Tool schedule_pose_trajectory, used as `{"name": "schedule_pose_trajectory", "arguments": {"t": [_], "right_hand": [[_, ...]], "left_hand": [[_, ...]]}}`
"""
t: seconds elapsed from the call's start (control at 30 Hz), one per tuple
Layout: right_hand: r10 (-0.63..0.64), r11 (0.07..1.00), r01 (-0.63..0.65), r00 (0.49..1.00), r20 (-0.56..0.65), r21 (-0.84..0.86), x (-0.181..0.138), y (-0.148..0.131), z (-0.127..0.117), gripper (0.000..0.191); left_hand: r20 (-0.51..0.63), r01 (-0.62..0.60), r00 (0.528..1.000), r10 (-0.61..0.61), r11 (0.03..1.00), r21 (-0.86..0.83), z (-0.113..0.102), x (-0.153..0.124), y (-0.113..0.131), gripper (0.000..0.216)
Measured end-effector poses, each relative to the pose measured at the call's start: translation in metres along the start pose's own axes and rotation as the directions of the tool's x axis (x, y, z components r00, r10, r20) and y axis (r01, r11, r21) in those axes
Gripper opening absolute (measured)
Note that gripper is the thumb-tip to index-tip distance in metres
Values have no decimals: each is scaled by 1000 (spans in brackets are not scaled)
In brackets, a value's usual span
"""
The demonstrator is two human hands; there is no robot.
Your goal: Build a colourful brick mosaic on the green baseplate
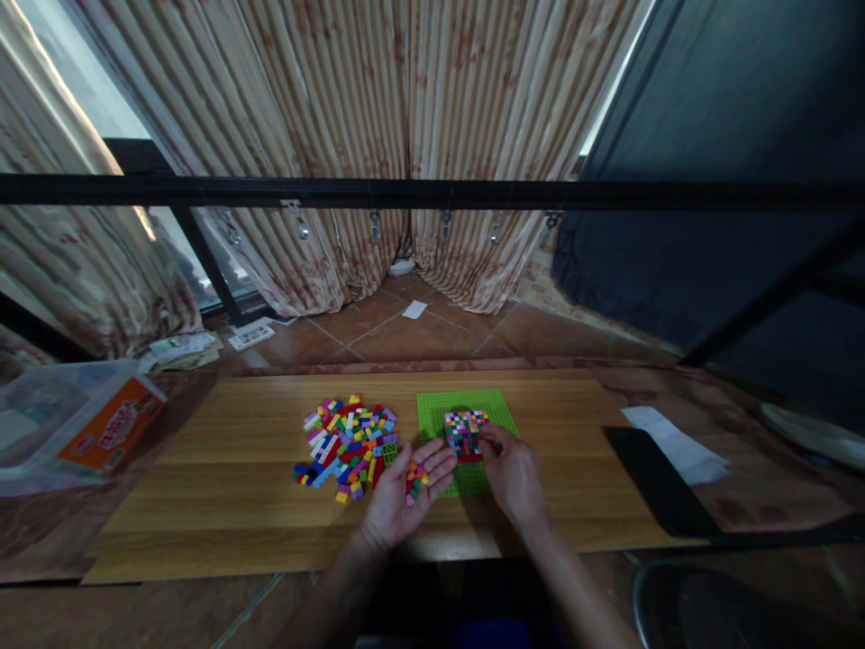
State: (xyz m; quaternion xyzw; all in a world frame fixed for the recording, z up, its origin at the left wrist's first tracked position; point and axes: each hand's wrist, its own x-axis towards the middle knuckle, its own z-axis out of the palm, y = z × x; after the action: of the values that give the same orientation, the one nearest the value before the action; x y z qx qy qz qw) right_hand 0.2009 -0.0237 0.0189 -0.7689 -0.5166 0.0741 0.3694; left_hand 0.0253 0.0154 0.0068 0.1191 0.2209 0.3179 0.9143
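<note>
My left hand point(404, 491) lies palm up near the front of the wooden board point(236, 487), fingers loosely spread, cradling several small coloured bricks point(415, 479). My right hand point(512, 473) rests on the green baseplate point(432, 410), fingers curled at the lower right edge of a multicoloured block of stacked bricks point(465, 433); whether it pinches a brick is hidden. A loose pile of coloured bricks point(348, 442) lies just left of my left hand.
A clear plastic tub with an orange box point(112, 424) stands at the far left. A dark flat slab point(659, 478) with white paper point(676, 442) lies to the right. A black bar point(432, 192) crosses in front of curtains. Papers lie on the tiled floor behind.
</note>
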Motion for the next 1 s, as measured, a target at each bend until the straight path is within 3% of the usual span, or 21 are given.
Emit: {"name": "schedule_pose_trajectory", "arguments": {"t": [0.27,0.57,1.0], "right_hand": [[86,987,-80,996,-36,139,-1,5,0,27],[16,999,-22,984,-176,-32,9,16,5,41],[36,999,-28,982,-187,45,2,24,25,49]], "left_hand": [[1,2,1000,-2,1000,-2,1,0,0,41],[-14,-2,1000,2,1000,-5,-1,1,-1,40],[-16,8,1000,-8,1000,-13,-2,3,-2,40]]}}
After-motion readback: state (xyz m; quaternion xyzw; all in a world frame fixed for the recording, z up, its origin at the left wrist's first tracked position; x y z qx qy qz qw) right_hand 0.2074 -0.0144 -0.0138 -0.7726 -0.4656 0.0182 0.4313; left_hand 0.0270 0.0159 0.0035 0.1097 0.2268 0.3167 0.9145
